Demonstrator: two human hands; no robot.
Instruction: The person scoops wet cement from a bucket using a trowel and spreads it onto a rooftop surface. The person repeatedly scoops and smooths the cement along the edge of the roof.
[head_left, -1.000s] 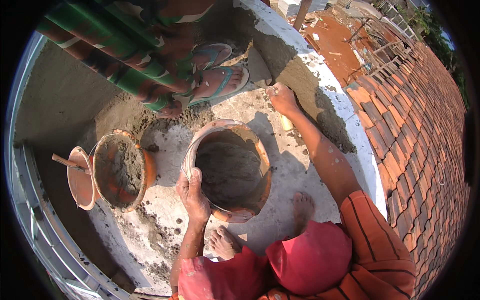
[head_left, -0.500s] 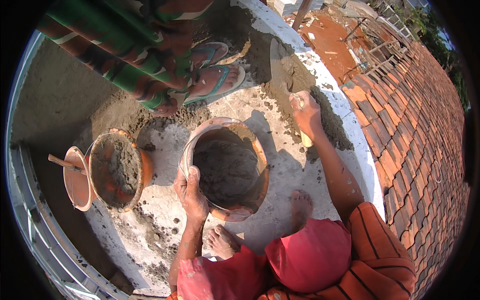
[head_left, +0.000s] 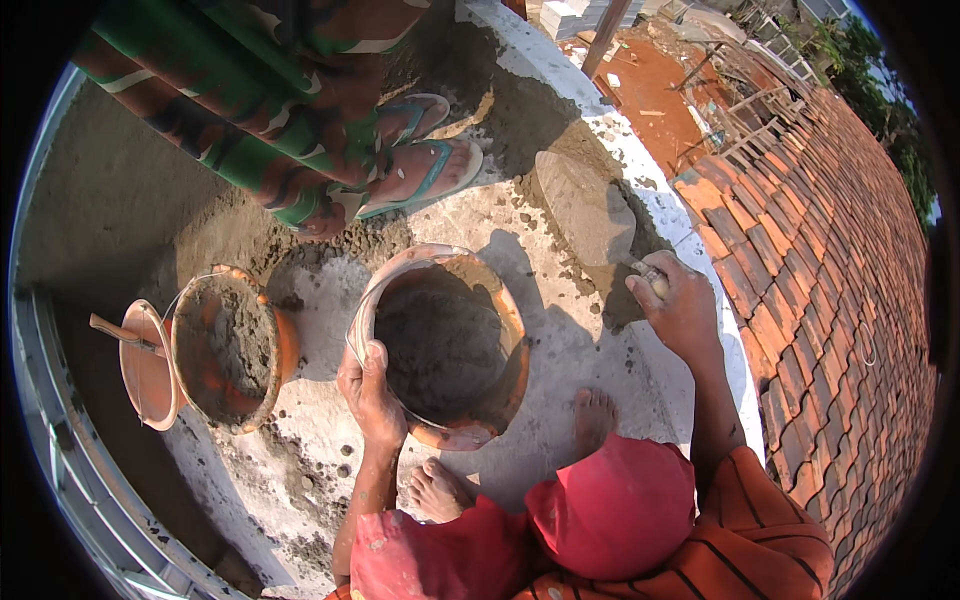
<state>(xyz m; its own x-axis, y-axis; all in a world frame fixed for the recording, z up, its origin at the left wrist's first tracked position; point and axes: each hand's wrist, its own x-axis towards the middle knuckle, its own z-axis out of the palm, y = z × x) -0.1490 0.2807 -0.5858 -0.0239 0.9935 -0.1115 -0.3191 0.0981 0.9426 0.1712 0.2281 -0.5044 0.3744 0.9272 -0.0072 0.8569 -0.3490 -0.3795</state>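
Observation:
My left hand point(head_left: 370, 390) grips the near rim of an orange bucket point(head_left: 516, 372) that holds grey mortar and stands on the concrete slab between my bare feet point(head_left: 592, 412) and another person's sandals. My right hand point(head_left: 682, 312) is closed on the handle of a trowel point(head_left: 585, 205). The trowel's mortar-coated blade lies flat against the grey wet surface of the low ledge point(head_left: 640, 170) at the slab's right edge.
A second orange bucket point(head_left: 286, 345) of mortar stands to the left, beside an orange pan point(head_left: 145, 370) with a stick in it. Another person's legs in green striped trousers and flip-flops point(head_left: 425, 170) stand at the back. Clay roof tiles point(head_left: 830, 270) fall away right; a metal rail point(head_left: 60, 460) runs left.
My right hand has swung with the trowel from the floor behind the bucket out to the right, onto the ledge. My left hand stays on the bucket rim.

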